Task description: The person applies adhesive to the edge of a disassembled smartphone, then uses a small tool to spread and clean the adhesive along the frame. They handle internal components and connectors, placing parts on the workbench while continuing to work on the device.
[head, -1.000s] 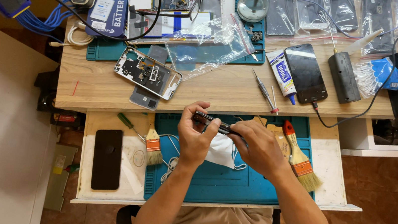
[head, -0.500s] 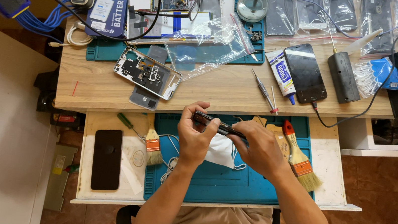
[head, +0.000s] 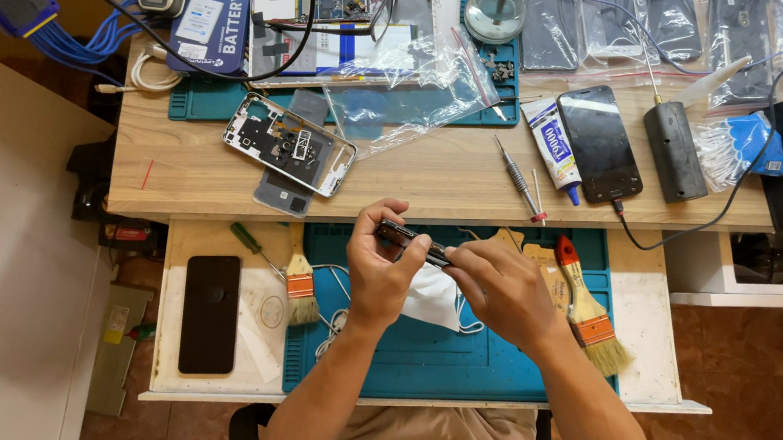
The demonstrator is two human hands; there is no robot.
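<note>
Wooden workbench (head: 437,171) carries a teal mat (head: 435,355) on its near pull-out shelf; above the mat, left hand (head: 383,271) and right hand (head: 502,288) each pinch one end of a thin dark phone part (head: 412,240), over a white cloth (head: 430,296)

Both hands, the left hand (head: 383,274) and right hand (head: 500,293), meet over a mat (head: 433,365) on the surface (head: 418,169), holding between them what seems a slim phone part (head: 412,240). A cloth (head: 432,297) lies beneath them, one brush (head: 301,289) left, another brush (head: 590,309) right, an opened phone (head: 289,143) behind-left.
</note>
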